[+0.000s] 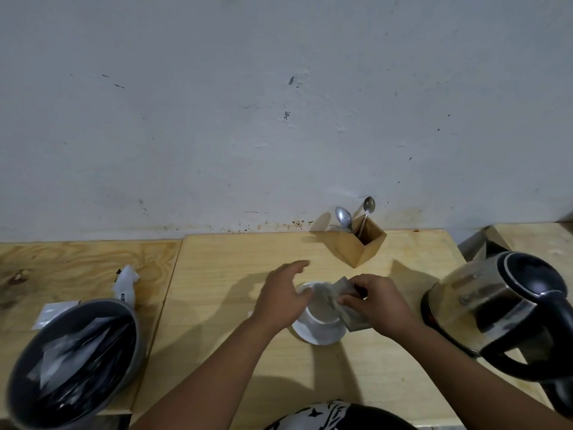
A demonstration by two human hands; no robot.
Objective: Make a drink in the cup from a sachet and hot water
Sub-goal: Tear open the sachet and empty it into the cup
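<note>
A white cup stands on a white saucer in the middle of the wooden table. My right hand holds a grey sachet tilted over the cup's right rim. My left hand rests against the cup's left side, thumb at the rim and fingers spread. A glass and black electric kettle stands to the right of the cup.
A wooden holder with spoons stands by the wall behind the cup. At the left, a dark bowl holds several sachets; a white packet and a flat sachet lie beside it.
</note>
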